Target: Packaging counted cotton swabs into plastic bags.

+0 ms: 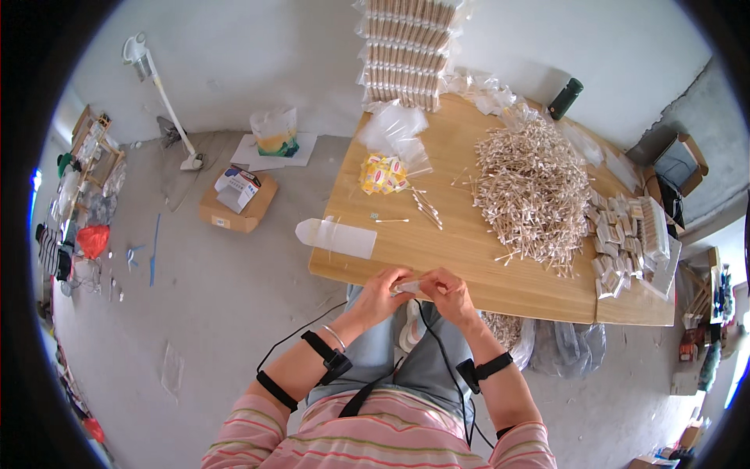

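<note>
Hands (381,295) (450,292) with whitish object (407,287) between

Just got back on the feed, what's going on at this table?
A person's left hand and right hand pinch a small whitish item at the near edge of the table. A heap of cotton swabs lies to the right; yellow-and-white packets sit farther left.

Cotton swab heap (531,191) on table (457,254), right of packets (383,173).
</note>
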{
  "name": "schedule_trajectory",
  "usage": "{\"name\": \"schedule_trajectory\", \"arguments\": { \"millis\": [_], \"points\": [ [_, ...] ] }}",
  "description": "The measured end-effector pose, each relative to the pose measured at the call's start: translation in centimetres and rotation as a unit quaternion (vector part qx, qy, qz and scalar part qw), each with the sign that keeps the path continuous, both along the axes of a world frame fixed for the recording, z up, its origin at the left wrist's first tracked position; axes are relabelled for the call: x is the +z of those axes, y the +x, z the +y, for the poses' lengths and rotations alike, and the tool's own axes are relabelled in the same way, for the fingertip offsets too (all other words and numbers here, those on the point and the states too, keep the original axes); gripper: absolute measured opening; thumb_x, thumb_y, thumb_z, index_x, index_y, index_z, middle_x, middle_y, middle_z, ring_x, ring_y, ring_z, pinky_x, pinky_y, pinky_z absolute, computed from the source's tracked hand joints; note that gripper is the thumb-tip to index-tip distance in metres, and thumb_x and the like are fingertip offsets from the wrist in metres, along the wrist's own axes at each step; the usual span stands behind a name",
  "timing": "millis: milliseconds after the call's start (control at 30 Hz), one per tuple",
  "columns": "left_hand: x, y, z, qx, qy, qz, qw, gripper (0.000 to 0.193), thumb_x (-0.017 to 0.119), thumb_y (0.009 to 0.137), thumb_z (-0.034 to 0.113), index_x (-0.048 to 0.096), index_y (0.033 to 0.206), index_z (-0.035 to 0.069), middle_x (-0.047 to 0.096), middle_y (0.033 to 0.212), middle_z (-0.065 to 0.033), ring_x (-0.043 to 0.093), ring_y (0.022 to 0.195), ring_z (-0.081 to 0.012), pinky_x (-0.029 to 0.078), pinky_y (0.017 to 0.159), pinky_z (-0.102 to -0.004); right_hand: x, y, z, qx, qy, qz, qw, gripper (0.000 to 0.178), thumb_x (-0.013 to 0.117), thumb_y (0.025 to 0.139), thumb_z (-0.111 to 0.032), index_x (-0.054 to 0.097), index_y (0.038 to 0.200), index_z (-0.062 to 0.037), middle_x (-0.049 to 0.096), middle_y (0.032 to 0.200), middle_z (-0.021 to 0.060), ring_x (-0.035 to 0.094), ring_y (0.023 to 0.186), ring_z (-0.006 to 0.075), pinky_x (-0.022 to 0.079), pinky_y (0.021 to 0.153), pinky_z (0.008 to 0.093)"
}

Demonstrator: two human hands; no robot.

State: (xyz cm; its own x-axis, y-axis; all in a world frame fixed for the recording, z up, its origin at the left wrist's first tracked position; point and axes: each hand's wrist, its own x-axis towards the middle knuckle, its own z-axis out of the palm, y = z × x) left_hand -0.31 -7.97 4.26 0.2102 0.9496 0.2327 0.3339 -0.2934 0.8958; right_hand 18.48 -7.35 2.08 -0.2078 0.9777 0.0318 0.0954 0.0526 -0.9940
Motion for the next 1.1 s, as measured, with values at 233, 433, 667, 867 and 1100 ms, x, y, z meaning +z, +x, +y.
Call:
{"name": "schedule_trajectory", "arguments": {
  "millis": [233, 433, 667, 867, 1100],
  "points": [
    [0.1, -0.3, 0.4, -0.024, 0.046, 0.109, 0.993, 0.023, 0.071, 0.076, 0.006, 0.06, 0.096, 0.004, 0.065, 0.088, -0.0136, 0.063, 0.086, -0.0341, 0.051, 0.071, -0.0404, 2.4, -1.0, -0.1, 0.019, 0.082, -0.116, 0.99, 0.024, 0.079, 0.073, -0.003, 0.065, 0.093, -0.0033, 0.068, 0.09, 0.0081, 0.065, 0.083, 0.0179, 0.051, 0.074, 0.0305],
    [0.0, 0.1, 0.1, 0.01, 0.03, 0.165, 0.986, 0.022, 0.073, 0.075, 0.008, 0.061, 0.093, 0.006, 0.066, 0.086, -0.0119, 0.064, 0.084, -0.0331, 0.052, 0.068, -0.0397, 2.1, -0.4, 0.4, 0.01, 0.164, -0.166, 0.972, 0.026, 0.08, 0.071, -0.005, 0.064, 0.092, -0.0022, 0.067, 0.085, 0.012, 0.065, 0.079, 0.0261, 0.05, 0.068, 0.0335],
    [0.0, -0.2, 0.1, 0.025, 0.04, 0.103, 0.994, 0.023, 0.07, 0.077, 0.008, 0.058, 0.097, 0.006, 0.065, 0.087, -0.0128, 0.064, 0.083, -0.0341, 0.051, 0.069, -0.0414, 1.4, -1.1, 0.1, 0.018, 0.079, -0.1, 0.992, 0.028, 0.078, 0.073, -0.009, 0.066, 0.099, -0.004, 0.068, 0.098, 0.0115, 0.065, 0.094, 0.0264, 0.051, 0.079, 0.0343],
    [-1.7, -0.9, -0.2, 0.012, 0.077, 0.188, 0.979, 0.023, 0.07, 0.077, 0.006, 0.059, 0.097, 0.009, 0.063, 0.079, -0.0108, 0.064, 0.076, -0.0328, 0.051, 0.063, -0.0403, 0.8, -1.2, 0.6, 0.04, 0.043, -0.123, 0.991, 0.026, 0.078, 0.074, -0.011, 0.068, 0.098, -0.0053, 0.069, 0.093, 0.013, 0.067, 0.085, 0.0274, 0.052, 0.074, 0.0357],
    [-0.4, -0.8, 0.2, -0.001, -0.014, 0.131, 0.991, 0.03, 0.071, 0.079, 0.01, 0.059, 0.106, 0.006, 0.068, 0.094, -0.0141, 0.066, 0.086, -0.0335, 0.053, 0.07, -0.0385, -0.6, -0.6, 1.1, 0.025, 0.076, -0.122, 0.989, 0.028, 0.079, 0.074, -0.012, 0.069, 0.099, -0.0055, 0.069, 0.092, 0.0148, 0.067, 0.088, 0.0287, 0.052, 0.075, 0.036]
  ]
}}
